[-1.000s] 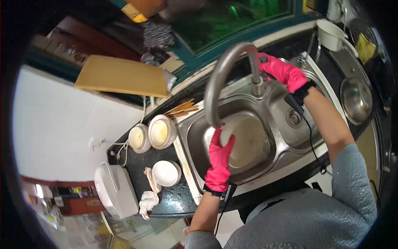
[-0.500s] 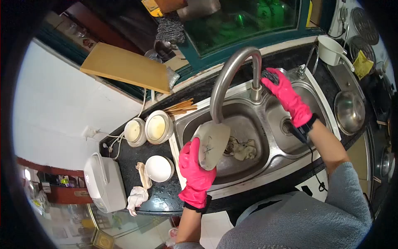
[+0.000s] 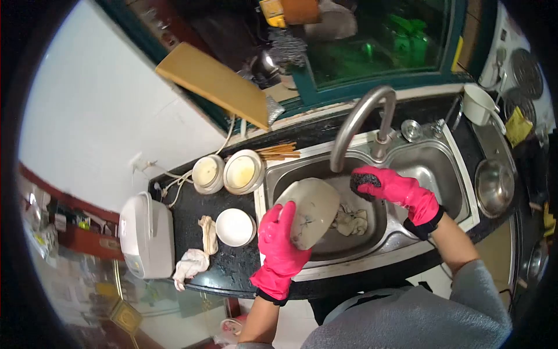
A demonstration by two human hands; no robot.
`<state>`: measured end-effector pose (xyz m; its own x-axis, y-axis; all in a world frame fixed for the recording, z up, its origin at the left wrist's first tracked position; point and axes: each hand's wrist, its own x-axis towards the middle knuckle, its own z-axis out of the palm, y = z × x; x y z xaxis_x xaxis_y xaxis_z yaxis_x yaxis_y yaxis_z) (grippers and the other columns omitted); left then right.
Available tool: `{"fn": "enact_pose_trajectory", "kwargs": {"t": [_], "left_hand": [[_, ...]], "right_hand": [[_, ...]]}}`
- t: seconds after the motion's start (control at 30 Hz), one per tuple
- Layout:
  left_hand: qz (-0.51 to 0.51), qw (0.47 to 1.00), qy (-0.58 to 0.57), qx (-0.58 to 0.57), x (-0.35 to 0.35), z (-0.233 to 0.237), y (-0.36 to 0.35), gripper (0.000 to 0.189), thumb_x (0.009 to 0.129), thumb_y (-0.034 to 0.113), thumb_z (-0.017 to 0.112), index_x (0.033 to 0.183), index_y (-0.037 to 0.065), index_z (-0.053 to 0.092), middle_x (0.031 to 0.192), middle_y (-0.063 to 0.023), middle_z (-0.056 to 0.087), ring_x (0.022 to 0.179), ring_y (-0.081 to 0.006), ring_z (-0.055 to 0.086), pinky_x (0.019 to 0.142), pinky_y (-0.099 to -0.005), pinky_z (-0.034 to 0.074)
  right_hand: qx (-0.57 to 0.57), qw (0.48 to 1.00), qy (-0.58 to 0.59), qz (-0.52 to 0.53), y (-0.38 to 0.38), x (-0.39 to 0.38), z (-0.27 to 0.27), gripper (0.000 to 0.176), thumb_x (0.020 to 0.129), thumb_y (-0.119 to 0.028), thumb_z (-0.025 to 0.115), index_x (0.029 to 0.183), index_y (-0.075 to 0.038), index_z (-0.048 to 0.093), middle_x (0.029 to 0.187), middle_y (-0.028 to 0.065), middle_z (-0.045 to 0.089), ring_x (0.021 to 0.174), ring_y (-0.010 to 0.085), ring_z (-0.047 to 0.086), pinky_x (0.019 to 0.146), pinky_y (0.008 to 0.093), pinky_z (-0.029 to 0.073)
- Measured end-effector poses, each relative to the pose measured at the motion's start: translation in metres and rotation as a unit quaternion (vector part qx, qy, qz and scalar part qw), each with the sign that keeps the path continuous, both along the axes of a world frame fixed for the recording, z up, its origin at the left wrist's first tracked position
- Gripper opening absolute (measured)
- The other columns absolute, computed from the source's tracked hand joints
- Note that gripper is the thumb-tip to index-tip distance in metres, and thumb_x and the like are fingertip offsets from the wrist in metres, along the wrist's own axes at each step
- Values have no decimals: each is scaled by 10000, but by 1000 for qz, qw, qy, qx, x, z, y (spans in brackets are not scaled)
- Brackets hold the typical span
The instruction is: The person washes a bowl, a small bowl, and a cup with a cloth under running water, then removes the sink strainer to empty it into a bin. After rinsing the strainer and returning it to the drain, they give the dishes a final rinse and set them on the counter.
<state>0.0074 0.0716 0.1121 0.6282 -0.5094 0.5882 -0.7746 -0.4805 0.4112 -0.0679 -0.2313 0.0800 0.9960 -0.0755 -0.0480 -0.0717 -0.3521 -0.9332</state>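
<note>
My left hand (image 3: 280, 244), in a pink rubber glove, grips the near-left rim of a white patterned bowl (image 3: 314, 214). The bowl is tilted over the left basin of the steel sink (image 3: 372, 245). In its pink glove, my right hand (image 3: 392, 189) is closed around a dark scouring pad (image 3: 365, 181), a little to the right of the bowl and apart from it. The curved faucet (image 3: 356, 119) arches above and behind both hands. A pale wet cloth (image 3: 351, 221) lies at the bottom of the left basin.
Left of the sink stand two stacks of bowls (image 3: 243, 172), a small white bowl (image 3: 235, 227), chopsticks (image 3: 279, 151), a crumpled rag (image 3: 193, 264) and a white rice cooker (image 3: 146, 235). A metal basin (image 3: 494, 187) and white pot (image 3: 479, 104) are on the right.
My right hand has come from behind the faucet toward the bowl, bringing the scouring pad with it. The left hand still holds the bowl. The camera view has shifted.
</note>
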Motion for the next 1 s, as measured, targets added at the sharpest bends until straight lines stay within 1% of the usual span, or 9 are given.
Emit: {"fn": "enact_pose_trajectory", "kwargs": {"t": [0.17, 0.23, 0.27, 0.3, 0.5, 0.6, 0.73, 0.97, 1.0], "left_hand": [[-5, 1000, 19, -9, -12, 9, 10, 799, 551, 124, 834, 1305, 92, 570, 1180, -194, 573, 1072, -375, 565, 909, -442, 463], [-20, 998, 64, -11, -17, 5, 15, 840, 539, 114, 819, 1336, 125, 555, 1217, -202, 548, 1128, -396, 532, 955, -461, 437], [-12, 998, 64, -15, -20, 7, 19, 840, 539, 114, 819, 1336, 125, 555, 1217, -202, 548, 1128, -396, 532, 955, -461, 437], [-20, 997, 72, -5, -22, 11, 23, 842, 541, 117, 818, 1339, 129, 552, 1221, -204, 545, 1132, -397, 529, 958, -464, 434], [-60, 993, 102, -11, -18, 17, 47, 886, 569, 180, 830, 1387, 143, 493, 1225, -203, 521, 1142, -391, 517, 962, -472, 422], [-89, 990, 103, -21, -7, 27, 59, 820, 549, 167, 836, 1319, 123, 560, 1205, -194, 556, 1096, -373, 564, 927, -458, 450], [-132, 985, 99, -47, 15, 39, 74, 818, 548, 149, 826, 1320, 119, 559, 1206, -193, 553, 1109, -376, 555, 933, -457, 449], [-94, 969, 178, -144, 47, 45, 120, 830, 584, 134, 810, 1357, 89, 511, 1177, -193, 598, 1054, -380, 588, 928, -442, 461], [-80, 961, 183, -192, 53, 37, 127, 810, 601, 80, 792, 1355, 43, 499, 1238, -183, 588, 1093, -327, 595, 947, -413, 462]], "right_hand": [[335, 935, 97, -62, 40, 21, -16, 343, 971, -269, 578, 1257, -80, 594, 998, 31, 694, 870, 150, 661, 752, 315, 537], [-195, 968, 131, 83, 38, 32, -125, 296, 938, -326, 583, 1070, -80, 685, 946, 40, 708, 808, 186, 676, 705, 348, 535], [-528, 835, 93, 122, 46, 33, -140, 302, 918, -342, 596, 1009, -75, 705, 923, 41, 709, 792, 188, 672, 704, 355, 531], [-532, 833, 87, 128, 54, 43, -132, 302, 918, -342, 596, 1009, -75, 705, 923, 41, 709, 792, 188, 672, 704, 355, 531], [26, 999, -14, 33, 85, 89, -62, 264, 857, -212, 657, 1075, -65, 685, 1035, 159, 707, 970, 269, 676, 834, 386, 526], [357, 912, 181, -95, 100, 82, -37, 303, 860, -274, 667, 1071, -58, 685, 1044, 178, 700, 982, 272, 672, 834, 392, 521], [-422, 899, 113, 30, 87, 69, -86, 281, 845, -246, 628, 987, -13, 698, 940, 234, 682, 910, 380, 659, 794, 430, 512], [254, 957, 88, -113, 122, 108, -45, 299, 808, -231, 736, 1029, -34, 697, 936, 155, 713, 832, 267, 679, 757, 362, 520], [49, 991, 104, -65, 101, 108, -86, 264, 835, -221, 719, 1019, -33, 697, 917, 119, 712, 807, 238, 675, 736, 351, 526]]}}
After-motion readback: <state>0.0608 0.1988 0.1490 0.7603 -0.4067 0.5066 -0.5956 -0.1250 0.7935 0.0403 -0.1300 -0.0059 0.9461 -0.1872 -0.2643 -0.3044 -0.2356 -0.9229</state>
